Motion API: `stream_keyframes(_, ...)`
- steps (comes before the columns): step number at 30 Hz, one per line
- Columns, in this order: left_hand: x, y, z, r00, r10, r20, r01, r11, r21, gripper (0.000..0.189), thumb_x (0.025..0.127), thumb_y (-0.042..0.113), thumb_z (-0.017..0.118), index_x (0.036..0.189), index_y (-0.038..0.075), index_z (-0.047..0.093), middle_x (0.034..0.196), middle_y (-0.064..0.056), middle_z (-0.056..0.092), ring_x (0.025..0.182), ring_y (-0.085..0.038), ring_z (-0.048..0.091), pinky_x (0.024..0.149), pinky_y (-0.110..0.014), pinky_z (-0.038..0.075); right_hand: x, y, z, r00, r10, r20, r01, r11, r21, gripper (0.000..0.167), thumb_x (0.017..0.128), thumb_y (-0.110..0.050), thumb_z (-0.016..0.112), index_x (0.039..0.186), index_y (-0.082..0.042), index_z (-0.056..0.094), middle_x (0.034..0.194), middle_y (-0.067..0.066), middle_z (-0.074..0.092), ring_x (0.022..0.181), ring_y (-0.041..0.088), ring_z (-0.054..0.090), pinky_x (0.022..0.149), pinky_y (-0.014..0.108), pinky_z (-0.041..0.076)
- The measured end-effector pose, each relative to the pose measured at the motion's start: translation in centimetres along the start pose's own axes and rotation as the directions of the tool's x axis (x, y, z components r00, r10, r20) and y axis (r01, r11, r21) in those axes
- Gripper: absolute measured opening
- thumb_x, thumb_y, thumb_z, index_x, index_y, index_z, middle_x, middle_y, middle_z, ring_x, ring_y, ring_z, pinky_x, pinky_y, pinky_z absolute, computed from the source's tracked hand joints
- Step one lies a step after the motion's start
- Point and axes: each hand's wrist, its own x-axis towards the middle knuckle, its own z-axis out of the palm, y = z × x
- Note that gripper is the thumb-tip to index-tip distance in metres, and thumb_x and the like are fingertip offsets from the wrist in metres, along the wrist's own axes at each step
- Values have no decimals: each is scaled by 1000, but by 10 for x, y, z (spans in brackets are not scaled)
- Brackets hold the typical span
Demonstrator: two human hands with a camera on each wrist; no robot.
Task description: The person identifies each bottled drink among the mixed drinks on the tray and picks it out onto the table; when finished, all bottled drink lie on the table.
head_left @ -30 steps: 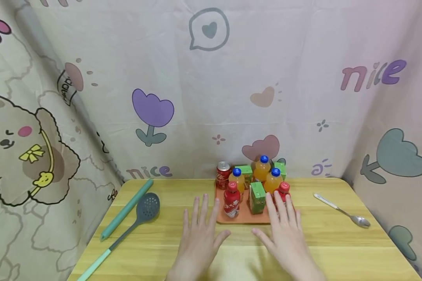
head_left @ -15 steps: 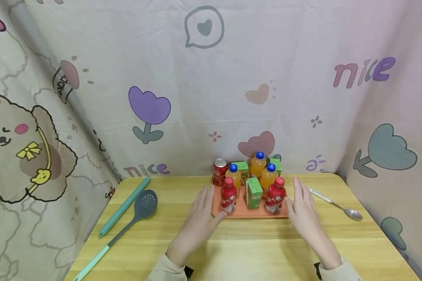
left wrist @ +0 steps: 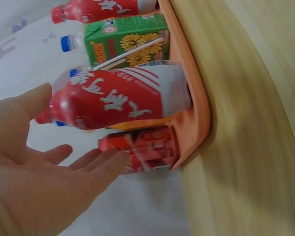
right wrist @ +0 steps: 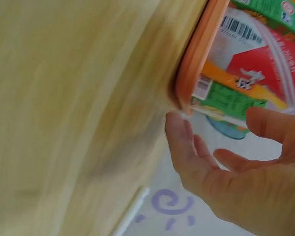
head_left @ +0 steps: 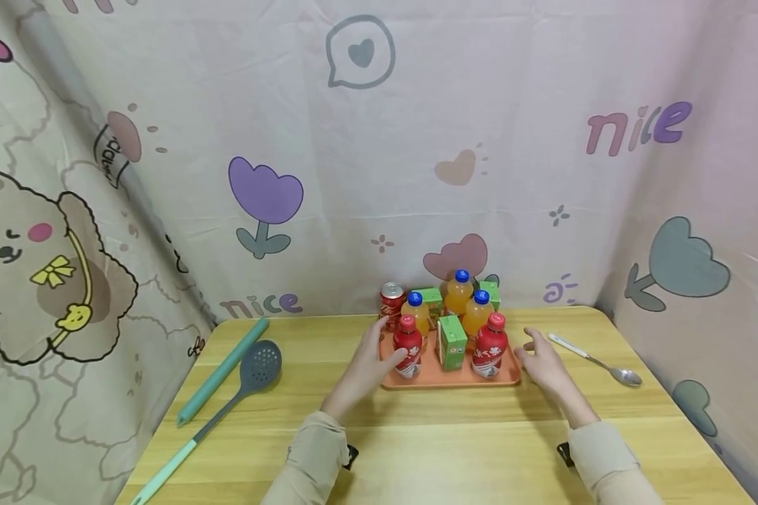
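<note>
An orange tray (head_left: 450, 382) holds several drinks. At its front stand two red bottles, one on the left (head_left: 407, 345) and one on the right (head_left: 489, 346), with a green juice carton (head_left: 452, 344) between them. Orange-juice bottles (head_left: 458, 293) with blue caps and a red can (left wrist: 147, 147) are behind. My left hand (head_left: 368, 366) is at the tray's left side, thumb and fingers spread near the left red bottle and the can. Beyond the tray's right edge, my right hand (head_left: 544, 361) has loosely bent fingers, its fingertips close to the tray corner in the right wrist view.
To the left lie a teal rod (head_left: 224, 372) and a slotted skimmer (head_left: 260, 366) with a mint handle. A spoon (head_left: 596, 361) with a white handle lies right of my right hand. A printed curtain (head_left: 354, 175) hangs behind the wooden table (head_left: 442, 456).
Both hands, earlier held flat in front of the tray with fingers pointing forward, have spread apart to its left and right sides. The view has shifted slightly. The drinks keep their places on the tray.
</note>
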Motion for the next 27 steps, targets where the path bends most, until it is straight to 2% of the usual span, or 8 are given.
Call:
stream_keyframes(3,7,-4,4,1000,4,-4,-4,999,-45,74,101,24,72,161,7,34,157,-23,46,145,-46,46,119,-67,41,4,5,0,992,94,83,-106,983,150,67,110,-17,46,163,9,15,149,43,43,97,29,68,71,35,62)
stream_keyframes(5,11,-6,7,1000,10,-6,-11,997,-77,71,100,22,73,160,9,37,153,-22,50,142,-45,49,116,-66,45,7,7,0,982,136,131,-165,956,241,66,111,-18,44,163,8,14,152,43,41,100,28,70,73,35,63)
stream_keyframes(7,13,-6,9,1000,8,-7,-9,995,-103,69,99,22,74,158,12,39,151,-20,52,141,-44,52,114,-65,48,8,9,0,973,164,164,-205,939,276,65,111,-20,43,162,9,16,152,41,43,106,25,72,78,36,64)
stream_keyframes(10,15,-7,12,1000,-13,-8,12,992,-122,68,98,19,75,157,14,42,150,-18,55,140,-41,53,114,-62,50,12,12,-1,958,210,196,-265,911,317,62,111,-20,45,160,10,22,146,36,55,101,20,74,77,36,65)
stream_keyframes(14,17,-6,14,999,-27,-27,25,996,-80,69,96,17,77,156,14,44,149,-15,57,139,-38,55,116,-58,50,16,15,-2,947,231,221,-296,896,330,60,110,-20,50,157,13,31,131,28,68,89,11,73,72,31,65)
stream_keyframes(20,22,-5,17,999,-9,-32,9,1000,0,65,96,16,78,154,6,49,147,-19,59,134,-38,59,114,-57,51,21,11,0,942,267,202,-320,897,305,54,107,-16,56,150,10,39,104,10,72,79,11,69,64,29,64)
stream_keyframes(24,23,-7,19,999,-9,-34,8,1000,-28,63,97,15,76,154,7,50,147,-19,62,130,-38,62,111,-56,54,22,11,1,944,271,186,-317,900,300,47,105,-10,57,146,9,42,96,7,69,75,11,67,61,28,63)
stream_keyframes(27,23,-11,20,999,-18,-37,16,999,-44,64,97,15,76,155,8,50,146,-19,63,128,-38,63,110,-55,55,22,12,1,946,272,176,-314,904,289,44,105,-9,58,143,8,44,96,8,69,75,12,67,61,29,63)
